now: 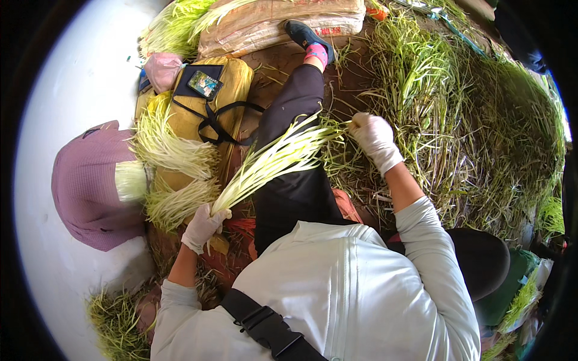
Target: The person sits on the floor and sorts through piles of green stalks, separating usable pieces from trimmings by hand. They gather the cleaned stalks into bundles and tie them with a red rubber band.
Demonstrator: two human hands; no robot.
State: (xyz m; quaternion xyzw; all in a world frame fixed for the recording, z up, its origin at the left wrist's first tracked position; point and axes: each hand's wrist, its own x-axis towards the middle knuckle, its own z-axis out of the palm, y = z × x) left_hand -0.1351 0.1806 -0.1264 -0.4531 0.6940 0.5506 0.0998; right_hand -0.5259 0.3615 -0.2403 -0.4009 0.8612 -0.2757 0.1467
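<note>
My left hand (205, 227), in a white glove, is shut around the pale root end of a bunch of yellow-green leafy stalks (275, 160). The bunch fans up and to the right across my dark trouser leg. Beyond its leaf tips, my gloved right hand (371, 135) has its fingers closed, with a thin leaf strand at the fingertips; whether that strand is still joined to the bunch is unclear. Two piles of similar stalks, an upper one (176, 149) and a lower one (180, 203), lie on a yellow sack (241, 76) to the left.
A phone (205, 85) rests on a dark pouch on the yellow sack. Purple cloth (97, 185) lies by the white wall, beside a bound pale bundle (131, 180). A heap of loose leaves (487, 135) spreads over the right side. A large woven sack (280, 27) lies beyond my foot.
</note>
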